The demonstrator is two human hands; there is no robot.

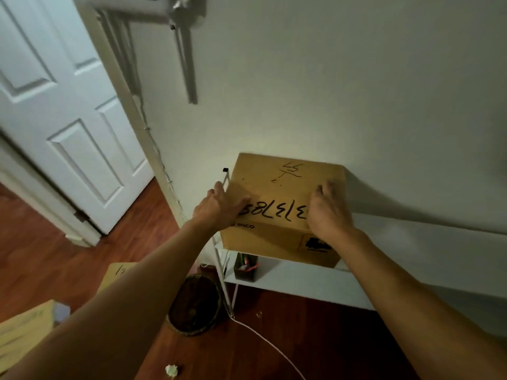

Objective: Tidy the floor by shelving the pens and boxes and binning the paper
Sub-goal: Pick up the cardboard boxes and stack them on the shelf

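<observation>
Both hands, left [219, 207] and right [327, 212], are lying on top of the cardboard box [285, 193] on the white shelf [411, 242], apparently pressing, not gripping. Best sliding it squarely back to the wall, keeping the near edge supported.

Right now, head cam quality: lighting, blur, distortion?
Head view: dim, warm patch on the wall above the cardboard box; right hand slightly motion-blurred, left hand sharper; wide-angle bends the door and forearms; box casts a shadow rightwards.
</observation>
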